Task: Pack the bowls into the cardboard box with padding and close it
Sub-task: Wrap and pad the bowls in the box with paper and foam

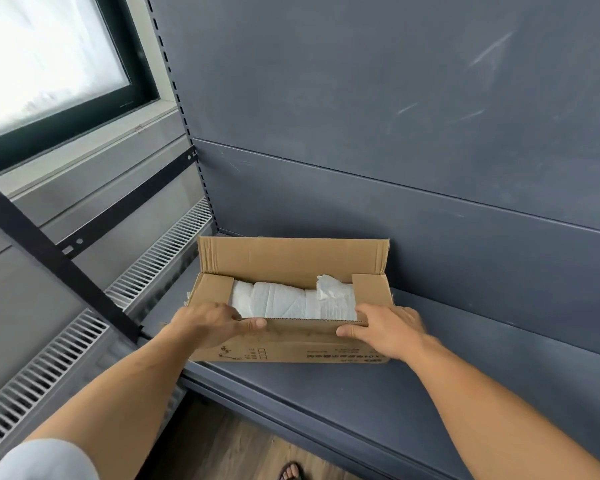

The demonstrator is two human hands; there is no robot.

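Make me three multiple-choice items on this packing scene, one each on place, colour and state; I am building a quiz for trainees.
1. Where does the brown cardboard box stand?
A. on the dark grey metal shelf
B. on the wooden floor
C. on a chair

2. What colour is the crumpled paper padding inside?
A. blue
B. white
C. black

3. How are the box's long flaps?
A. taped shut
B. torn off
C. far flap up, near flap held

Answers: 1 A, the box sits on the shelf board. 2 B, white padding fills it. 3 C, the left hand and right hand grip the near flap's edge.
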